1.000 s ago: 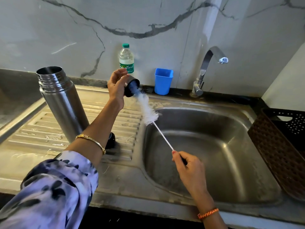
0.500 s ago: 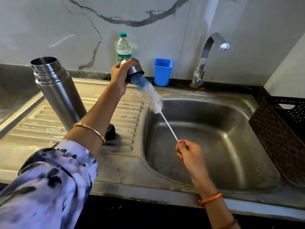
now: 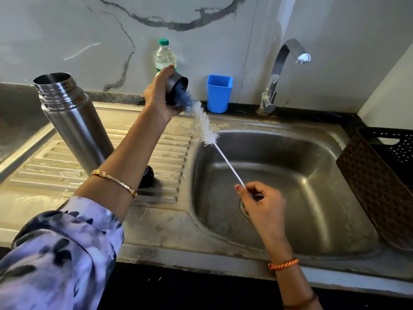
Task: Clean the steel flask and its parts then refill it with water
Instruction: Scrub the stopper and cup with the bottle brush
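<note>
The left hand (image 3: 159,97) has its fingers curled round the cap (image 3: 176,89), thumb below and fingertips over the top, gripping it with the open mouth tilted toward the sink (image 3: 312,186). The right hand (image 3: 260,198) pinches the thin white handle of the brush (image 3: 204,124) between thumb and forefinger, the other fingers loosely folded beneath; it hangs above the drain of the sink.

Compared with a second ago, the cap sits higher and is turned so its opening faces more toward the camera, and the blue bristle tip is now lodged inside it, where before it only met the rim. The white bristles trail out of the cap down toward the sink. The right hand has shifted a little along the handle, which looks like a scrubbing stroke or twist in progress. I judge the cap is mid-clean, with rinsing not yet begun: the tap (image 3: 288,63), behind the sink, is not running.

The flask (image 3: 73,121) stands open and upright on the drainboard left of the sink, behind the left forearm, touched by neither hand. A small dark part (image 3: 146,176) lies at its foot, mostly hidden by the arm. Behind the sink stand a blue cup (image 3: 219,93) and a water bottle (image 3: 165,55); a brown basket (image 3: 380,182) sits to the sink's right.
</note>
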